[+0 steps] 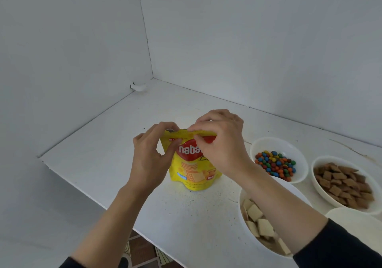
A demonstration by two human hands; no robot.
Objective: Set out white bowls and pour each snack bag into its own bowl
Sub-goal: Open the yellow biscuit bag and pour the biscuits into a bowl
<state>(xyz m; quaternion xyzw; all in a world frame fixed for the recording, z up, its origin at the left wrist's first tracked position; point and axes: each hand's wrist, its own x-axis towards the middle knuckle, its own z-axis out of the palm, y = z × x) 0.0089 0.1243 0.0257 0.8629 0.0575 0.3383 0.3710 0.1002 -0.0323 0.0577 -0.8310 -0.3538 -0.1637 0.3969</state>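
yellow snack bag (194, 170): upright, mid-table | to right, white, filled: candy bowl (275, 143); brown-squares bowl (339, 159); pale-wafer bowl (248, 234)

- Snack bag (194, 172): bright yellow, with a red emblem, white lettering and pictured wafers striped orange and cream.
- Candies (275, 164): blue, orange, green, red and brown, in a white candy bowl (268, 143).
- Cereal pillows (347, 185): brown, in a white cereal bowl (322, 161).
- Wafer squares (258, 218): cream, in a white wafer bowl (242, 222).
- Table (115, 160): white, flecked with dark specks.
- Sleeves (341, 247): black.

One yellow snack bag (194, 170), four white bowls (275, 140) (322, 193) (247, 231) (355, 220) and two hands (148, 158) (223, 143).
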